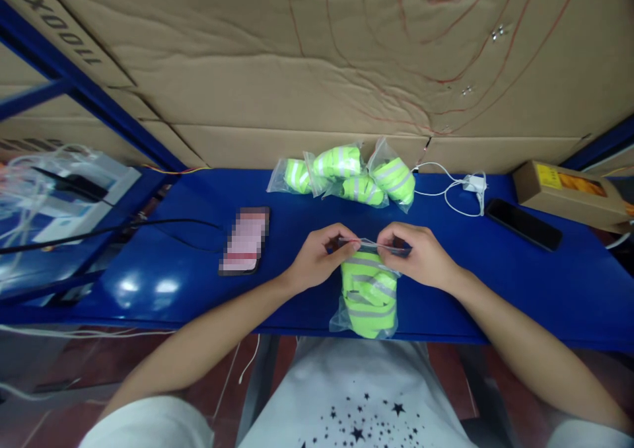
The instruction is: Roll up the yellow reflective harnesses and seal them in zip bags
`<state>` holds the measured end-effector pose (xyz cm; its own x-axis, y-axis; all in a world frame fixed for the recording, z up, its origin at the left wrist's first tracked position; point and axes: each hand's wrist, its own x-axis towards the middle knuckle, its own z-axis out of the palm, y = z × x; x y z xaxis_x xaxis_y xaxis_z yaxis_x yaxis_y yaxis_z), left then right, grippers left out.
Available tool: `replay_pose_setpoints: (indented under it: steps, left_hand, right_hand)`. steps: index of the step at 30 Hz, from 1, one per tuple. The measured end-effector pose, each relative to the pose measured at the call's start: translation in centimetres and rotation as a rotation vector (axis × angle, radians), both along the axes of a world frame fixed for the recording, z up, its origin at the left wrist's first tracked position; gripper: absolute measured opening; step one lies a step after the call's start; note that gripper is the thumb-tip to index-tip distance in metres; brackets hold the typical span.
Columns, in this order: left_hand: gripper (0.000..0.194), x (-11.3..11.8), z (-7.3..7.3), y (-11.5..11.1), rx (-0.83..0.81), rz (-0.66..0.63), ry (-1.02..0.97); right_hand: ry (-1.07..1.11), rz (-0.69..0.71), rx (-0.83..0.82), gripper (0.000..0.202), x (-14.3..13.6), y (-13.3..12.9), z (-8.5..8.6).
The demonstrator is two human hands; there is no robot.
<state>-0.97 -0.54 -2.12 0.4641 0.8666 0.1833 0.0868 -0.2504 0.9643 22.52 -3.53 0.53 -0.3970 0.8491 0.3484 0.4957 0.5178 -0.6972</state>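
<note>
A clear zip bag (339, 317) lies near the front edge of the blue table, its zip edge toward the back. Inside it is a folded neon-yellow vest (370, 293) with grey reflective stripes. My left hand (324, 253) pinches the bag's top edge on the left, thumb against fingers. On the right, my right hand (415, 253) pinches the same edge. A short stretch of the strip shows between both hands. Behind them, several similar bagged yellow bundles (337, 162) lie in a heap against the cardboard.
A phone (245, 242) with a lit, blurred screen lies left of my hands. Toward the right are a dark phone (524, 224), a white charger with cable (474, 184) and a cardboard box (569, 197). Tangled white cables (30, 184) hang at far left. A cardboard wall (247, 91) stands behind.
</note>
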Motion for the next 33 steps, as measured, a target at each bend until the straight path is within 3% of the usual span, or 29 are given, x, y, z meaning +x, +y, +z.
replay_pose_setpoints:
  steps: [5,13,33]
  left_hand:
    - [0.026,0.1,0.1,0.1,-0.012,-0.047,0.003]
    - [0.02,0.2,0.4,-0.3,0.127,-0.025,0.101]
    - [0.014,0.8,-0.6,0.0,0.21,-0.04,0.088]
  right_hand:
    - [-0.014,0.01,0.03,0.007,-0.3,-0.3,-0.1]
    - [-0.044,0.012,0.023,0.008,-0.4,-0.2,-0.4]
    - [-0.06,0.035,0.002,0.006,-0.7,-0.1,-1.4]
